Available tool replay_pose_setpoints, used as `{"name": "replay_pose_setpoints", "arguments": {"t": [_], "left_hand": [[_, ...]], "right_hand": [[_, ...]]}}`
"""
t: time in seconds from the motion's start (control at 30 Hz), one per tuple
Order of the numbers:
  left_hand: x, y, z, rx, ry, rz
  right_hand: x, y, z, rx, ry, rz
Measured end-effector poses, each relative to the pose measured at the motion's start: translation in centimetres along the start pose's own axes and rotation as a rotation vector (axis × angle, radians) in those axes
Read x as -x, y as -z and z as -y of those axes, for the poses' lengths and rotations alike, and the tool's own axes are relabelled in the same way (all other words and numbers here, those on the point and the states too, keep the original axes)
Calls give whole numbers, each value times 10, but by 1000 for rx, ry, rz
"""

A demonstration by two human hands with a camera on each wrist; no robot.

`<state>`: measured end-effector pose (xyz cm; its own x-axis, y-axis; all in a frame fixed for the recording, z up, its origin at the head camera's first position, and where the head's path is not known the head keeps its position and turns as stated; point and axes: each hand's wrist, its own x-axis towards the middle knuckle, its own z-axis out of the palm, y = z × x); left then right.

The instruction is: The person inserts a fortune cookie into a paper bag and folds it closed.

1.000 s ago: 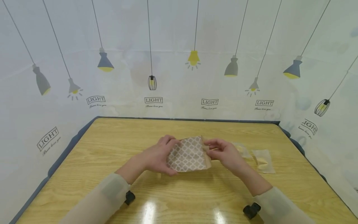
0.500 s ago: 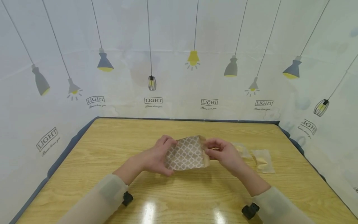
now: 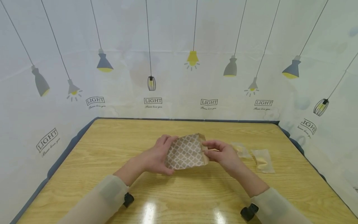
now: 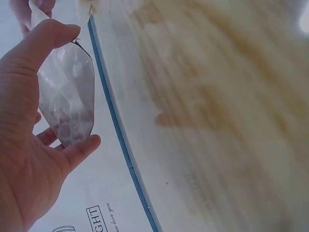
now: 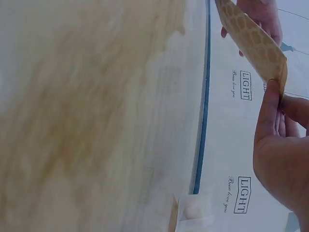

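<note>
A brown paper bag with a white lattice pattern is held above the wooden table between both hands. My left hand grips its left end, thumb on the near edge and fingers on the far edge; the left wrist view shows that end of the bag within the grasp. At the opposite end, my right hand pinches the plain brown folded edge between thumb and fingers, also visible in the right wrist view, where the bag appears nearly edge-on. What the bag contains is hidden.
Two small translucent packets with pale yellow contents lie right of the right hand: a nearer packet and a farther packet, partly behind the hand. A printed curtain rises beyond the back edge of the wooden table.
The bag's right end has risen slightly, and its plain folded edge has shifted at the right fingertips. Both hands keep their hold with little movement; the packets stay put.
</note>
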<state>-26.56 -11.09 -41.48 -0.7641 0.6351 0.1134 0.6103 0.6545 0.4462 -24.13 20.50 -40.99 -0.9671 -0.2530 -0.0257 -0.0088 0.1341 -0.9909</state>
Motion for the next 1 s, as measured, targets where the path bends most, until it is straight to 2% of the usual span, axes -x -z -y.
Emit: {"name": "replay_pose_setpoints", "arguments": {"t": [0.13, 0.27, 0.77, 1.0], "left_hand": [[-1, -1, -1, 13, -15, -6], [-1, 0, -3, 13, -30, -5], [-4, -1, -8, -32, -23, -2], [-5, -1, -9, -31, -18, 0]], "right_hand": [[1, 0, 1, -66, -10, 30], [1, -2, 1, -70, -19, 42], [2, -4, 0, 33, -18, 15], [1, -6, -2, 158, -12, -34]]}}
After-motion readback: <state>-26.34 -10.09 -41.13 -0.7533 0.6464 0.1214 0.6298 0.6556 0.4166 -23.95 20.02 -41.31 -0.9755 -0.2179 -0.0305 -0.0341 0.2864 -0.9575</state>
